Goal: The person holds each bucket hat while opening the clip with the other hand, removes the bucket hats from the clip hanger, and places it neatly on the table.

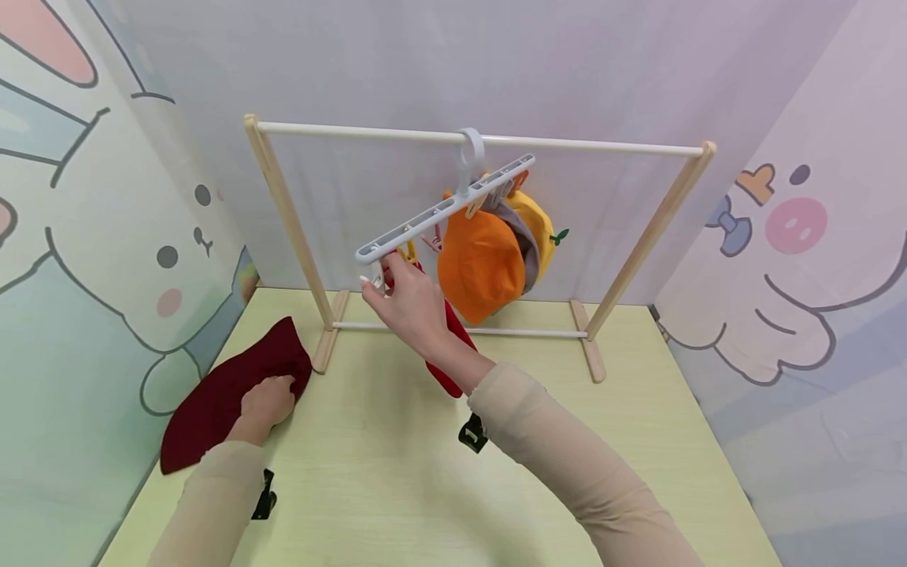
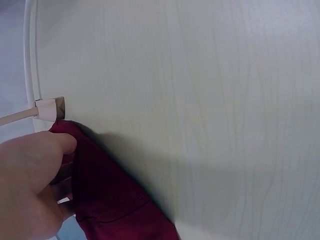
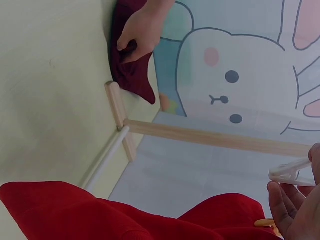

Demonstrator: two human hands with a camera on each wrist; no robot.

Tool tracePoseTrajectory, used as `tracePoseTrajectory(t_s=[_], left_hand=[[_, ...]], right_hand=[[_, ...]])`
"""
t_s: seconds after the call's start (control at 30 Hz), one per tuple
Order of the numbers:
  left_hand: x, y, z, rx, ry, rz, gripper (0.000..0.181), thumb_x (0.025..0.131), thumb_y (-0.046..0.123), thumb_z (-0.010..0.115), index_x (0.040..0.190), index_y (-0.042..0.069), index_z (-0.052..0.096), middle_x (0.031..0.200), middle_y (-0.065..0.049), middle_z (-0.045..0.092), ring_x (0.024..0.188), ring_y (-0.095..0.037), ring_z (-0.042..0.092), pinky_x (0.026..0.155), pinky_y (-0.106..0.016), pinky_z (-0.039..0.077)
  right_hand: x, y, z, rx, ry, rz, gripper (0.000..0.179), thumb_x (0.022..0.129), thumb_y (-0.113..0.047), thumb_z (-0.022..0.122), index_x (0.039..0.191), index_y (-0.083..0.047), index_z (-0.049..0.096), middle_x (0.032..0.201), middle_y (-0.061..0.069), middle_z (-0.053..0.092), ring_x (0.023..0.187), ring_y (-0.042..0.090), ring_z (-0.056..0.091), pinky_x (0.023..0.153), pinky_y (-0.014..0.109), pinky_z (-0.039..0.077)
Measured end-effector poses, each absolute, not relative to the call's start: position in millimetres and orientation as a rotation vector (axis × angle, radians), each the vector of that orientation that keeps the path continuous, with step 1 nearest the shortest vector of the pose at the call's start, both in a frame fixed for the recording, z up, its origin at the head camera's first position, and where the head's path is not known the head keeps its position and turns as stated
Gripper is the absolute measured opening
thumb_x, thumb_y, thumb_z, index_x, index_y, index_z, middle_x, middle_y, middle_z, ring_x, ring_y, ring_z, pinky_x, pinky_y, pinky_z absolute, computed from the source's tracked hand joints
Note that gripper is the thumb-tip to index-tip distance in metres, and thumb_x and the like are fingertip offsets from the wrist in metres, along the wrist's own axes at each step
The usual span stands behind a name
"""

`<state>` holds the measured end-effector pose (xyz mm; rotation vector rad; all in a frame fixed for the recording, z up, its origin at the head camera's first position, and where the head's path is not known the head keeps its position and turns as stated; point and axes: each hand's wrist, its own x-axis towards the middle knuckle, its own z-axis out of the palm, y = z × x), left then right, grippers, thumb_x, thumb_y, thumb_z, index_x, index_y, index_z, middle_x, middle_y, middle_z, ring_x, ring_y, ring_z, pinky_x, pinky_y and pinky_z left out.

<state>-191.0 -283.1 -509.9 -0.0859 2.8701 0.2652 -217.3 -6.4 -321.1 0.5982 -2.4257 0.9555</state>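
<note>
Left hand (image 1: 268, 402): grips maroon hat (image 1: 220, 398) by its edge; hat lies on the table (image 1: 361, 480), left. Right hand (image 1: 416, 303): pinches white clip (image 3: 287, 169) at the hanger's (image 1: 453, 206) near end; a firm squeeze, hanger held steady, seems best. Red hat (image 3: 115, 217): hangs alongside. Orange hat (image 1: 478, 264): farther right, head view only. White clip: plain in the right-wrist view, part-hidden by fingers in the head view.

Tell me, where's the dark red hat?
In the head view, the dark red hat is on the left, held by the left hand, beside the rack's left foot.
</note>
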Motion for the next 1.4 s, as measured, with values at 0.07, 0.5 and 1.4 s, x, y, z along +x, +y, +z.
tracePoseTrajectory(t_s=[0.07,0.5,1.4], left_hand=[[-191,-284,-510,-0.090,2.877,0.262,0.032,0.089,0.006,0.049,0.118,-0.005,0.054,0.106,-0.028,0.058,0.085,-0.038,0.059,0.067,-0.050,0.048],[-189,-285,-511,-0.046,2.884,0.203,0.033,0.090,0.005,0.045,0.120,-0.006,0.052,0.110,-0.029,0.055,0.095,-0.044,0.056,0.074,-0.054,0.047],[-185,-285,-501,0.098,2.975,0.220,0.027,0.088,0.010,0.054,0.111,-0.003,0.060,0.100,-0.023,0.060,0.089,-0.039,0.059,0.073,-0.051,0.048]], right_hand=[[-217,-6,-321,0.601,-2.424,0.958,0.025,0.086,-0.032,0.061,0.101,-0.013,0.057,0.076,-0.002,0.061,0.056,0.007,0.047,0.049,0.017,0.038],[-216,-9,-317,0.605,-2.434,0.969,0.028,0.086,-0.033,0.061,0.103,-0.012,0.055,0.073,-0.004,0.056,0.058,0.007,0.047,0.050,0.017,0.039],[-210,-9,-306,0.638,-2.437,0.936,0.026,0.088,-0.032,0.060,0.100,-0.010,0.051,0.073,0.002,0.055,0.056,0.009,0.045,0.047,0.017,0.037]])
